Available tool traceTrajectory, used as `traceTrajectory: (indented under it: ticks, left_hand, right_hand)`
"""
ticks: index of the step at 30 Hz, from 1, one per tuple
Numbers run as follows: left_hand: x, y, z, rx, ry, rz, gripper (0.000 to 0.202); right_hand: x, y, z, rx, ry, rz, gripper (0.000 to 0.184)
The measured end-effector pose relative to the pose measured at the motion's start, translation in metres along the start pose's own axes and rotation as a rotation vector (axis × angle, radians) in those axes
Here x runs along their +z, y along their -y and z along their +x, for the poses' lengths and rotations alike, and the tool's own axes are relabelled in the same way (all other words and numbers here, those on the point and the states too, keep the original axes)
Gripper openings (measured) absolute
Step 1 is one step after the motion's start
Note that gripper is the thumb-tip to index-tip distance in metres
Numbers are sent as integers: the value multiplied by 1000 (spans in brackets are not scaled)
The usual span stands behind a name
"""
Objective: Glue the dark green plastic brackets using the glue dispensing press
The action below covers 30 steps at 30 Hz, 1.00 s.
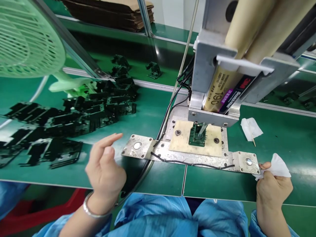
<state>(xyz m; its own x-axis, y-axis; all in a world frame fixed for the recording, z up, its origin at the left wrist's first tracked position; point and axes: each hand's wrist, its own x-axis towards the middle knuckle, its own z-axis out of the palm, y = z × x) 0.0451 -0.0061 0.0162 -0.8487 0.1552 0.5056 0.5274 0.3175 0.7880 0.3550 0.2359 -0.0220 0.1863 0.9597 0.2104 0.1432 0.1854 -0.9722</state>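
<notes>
My left hand [106, 168] is raised just left of the left button plate [137, 145], apart from it, index finger stretched out and nothing held. A white wipe [278, 166] is gripped in my right hand [273, 186], whose fingertips reach the edge of the right button plate [248, 162]. Between the two plates, a green circuit board [197, 140] with parts on it rests on a cream pad [181, 140]. Right above it, the nozzle [202, 129] of a dispenser holding a double cartridge [225, 89] comes down to the board.
Several dark boards with black parts [96, 108] crowd the bench on the left, below a green fan [29, 39]. Black cables [164, 121] run beside the fixture. A crumpled white wipe with a thin stick [251, 128] lies at right. Stacked cardboard [113, 13] stands behind.
</notes>
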Motion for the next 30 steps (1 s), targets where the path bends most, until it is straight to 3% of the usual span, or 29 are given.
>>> traceTrajectory:
  ticks: [2,4,6,8,10,12,14,17,23,27,30]
  left_hand:
    - [-4,-17,5,186,32,-86,26]
    - [-1,-38,14,271,241,-121,20]
    - [10,-57,25,255,542,-101,27]
    - [30,-71,36,192,809,-85,47]
    - [54,-76,43,123,992,-87,73]
    - [76,-75,46,68,1112,-93,85]
    - [91,-72,45,18,1207,-143,77]
    - [98,-72,44,-81,1264,-278,62]
    - [83,-86,46,-399,1263,-254,66]
    - [71,-90,45,-536,1478,-207,53]
    - [59,-87,47,-571,1592,-158,57]
  right_hand:
    - [-1,-1,-1,-7,10,11,14]
    - [-2,-3,-1,-9,5,48,11]
    - [-2,-3,-2,-11,-1,68,8]
    - [-2,-3,-2,-7,6,82,5]
    - [-1,-1,-2,19,10,108,2]
    - [1,2,-2,69,21,128,12]
    - [3,4,-2,109,25,129,23]
    - [5,2,-2,136,26,100,33]
    - [-2,-16,1,126,55,-21,40]
    - [-6,-24,0,127,57,-58,52]
    - [-6,-26,-1,157,38,-68,54]
